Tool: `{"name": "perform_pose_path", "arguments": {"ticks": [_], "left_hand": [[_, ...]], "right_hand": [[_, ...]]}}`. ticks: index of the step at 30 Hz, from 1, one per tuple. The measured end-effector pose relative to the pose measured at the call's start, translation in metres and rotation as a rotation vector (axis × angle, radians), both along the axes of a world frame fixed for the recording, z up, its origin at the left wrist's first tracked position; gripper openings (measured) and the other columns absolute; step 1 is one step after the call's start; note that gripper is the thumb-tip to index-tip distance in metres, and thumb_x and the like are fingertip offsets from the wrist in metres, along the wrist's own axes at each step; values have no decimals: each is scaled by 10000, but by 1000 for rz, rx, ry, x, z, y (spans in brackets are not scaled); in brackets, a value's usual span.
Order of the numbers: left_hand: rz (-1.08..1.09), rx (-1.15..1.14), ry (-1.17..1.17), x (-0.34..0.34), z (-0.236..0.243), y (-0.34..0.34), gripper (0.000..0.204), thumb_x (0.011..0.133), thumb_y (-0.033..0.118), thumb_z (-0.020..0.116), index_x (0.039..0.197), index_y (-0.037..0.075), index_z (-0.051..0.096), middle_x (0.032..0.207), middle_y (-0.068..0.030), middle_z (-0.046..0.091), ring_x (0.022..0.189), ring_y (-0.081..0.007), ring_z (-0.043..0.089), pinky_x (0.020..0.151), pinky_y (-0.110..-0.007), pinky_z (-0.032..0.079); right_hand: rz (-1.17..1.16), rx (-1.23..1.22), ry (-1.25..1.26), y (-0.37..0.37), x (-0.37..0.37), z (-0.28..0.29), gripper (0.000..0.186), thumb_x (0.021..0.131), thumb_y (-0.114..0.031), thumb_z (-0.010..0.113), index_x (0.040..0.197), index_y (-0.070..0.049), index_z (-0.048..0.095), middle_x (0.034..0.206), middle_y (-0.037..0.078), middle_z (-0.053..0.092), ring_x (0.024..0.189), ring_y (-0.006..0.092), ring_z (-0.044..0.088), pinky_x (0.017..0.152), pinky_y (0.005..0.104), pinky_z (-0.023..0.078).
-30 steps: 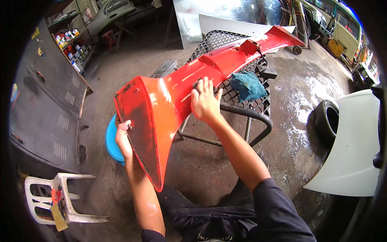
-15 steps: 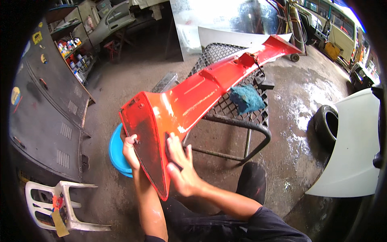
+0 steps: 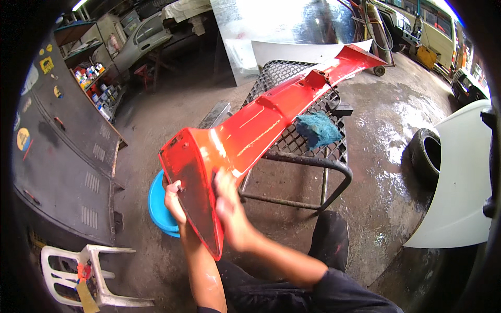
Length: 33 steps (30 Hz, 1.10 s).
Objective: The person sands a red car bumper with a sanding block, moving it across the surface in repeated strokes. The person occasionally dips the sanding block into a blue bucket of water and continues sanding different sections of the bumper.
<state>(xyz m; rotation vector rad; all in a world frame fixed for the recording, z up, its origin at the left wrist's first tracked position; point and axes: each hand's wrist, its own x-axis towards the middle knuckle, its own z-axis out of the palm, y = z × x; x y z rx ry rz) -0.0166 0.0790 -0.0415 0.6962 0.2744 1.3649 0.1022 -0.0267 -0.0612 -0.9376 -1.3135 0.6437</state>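
A long red car body panel, with a dark scuffed end face, slants from my lap to the far right. My left hand grips the edge of this near end, thumb over the dark face and fingers hidden behind. Against the side of the same end presses my right hand, blurred by motion. A thin dark piece that looks like sandpaper lies under its fingers, mostly covered. The panel's far part rests on a metal mesh stand. A teal cloth lies bunched on the mesh beside the panel.
Behind my left hand stands a blue basin. A white plastic chair and grey metal cabinets are at left. To the right are a tyre and a white car panel. The floor looks wet there.
My right hand has moved slightly along the panel's side and is now blurred. The view has shifted a little. My left hand keeps its hold at the same place.
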Motion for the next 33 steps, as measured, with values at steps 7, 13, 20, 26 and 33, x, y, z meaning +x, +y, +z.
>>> {"name": "perform_pose_path", "arguments": {"ticks": [7,13,20,26,33], "left_hand": [[4,-98,51,-2,12,-11,432,790,153,466,1208,58,518,1173,-126,578,1058,-276,570,921,-399,460],[-126,-42,42,-4,14,-12,536,824,251,462,1278,-34,448,1228,-230,549,1066,-359,582,951,-478,454],[-161,-31,51,-16,8,-4,458,803,169,478,1225,-4,516,1194,-171,587,1043,-310,596,923,-418,471],[-297,-26,-72,-21,3,4,499,839,213,444,1258,-59,461,1231,-263,543,1096,-387,568,950,-531,447],[-105,-107,97,-5,19,-16,422,812,220,494,1174,8,540,1137,-153,612,983,-308,611,901,-430,471]], "right_hand": [[-259,-91,-169,33,21,-21,666,966,-437,222,1460,8,180,1544,165,115,1433,318,18,1144,439,-12],[-41,320,18,4,2,-19,622,956,-374,305,1445,5,238,1533,187,135,1422,348,80,1141,454,45],[55,261,167,-31,-20,10,626,954,-365,323,1458,-7,222,1539,185,128,1429,343,68,1141,462,39],[-174,-73,-12,14,2,9,615,950,-331,337,1431,41,246,1525,198,166,1428,334,76,1148,421,32],[-47,45,128,-1,-7,7,592,974,-318,297,1425,60,234,1513,222,178,1422,340,109,1142,417,70]]}}
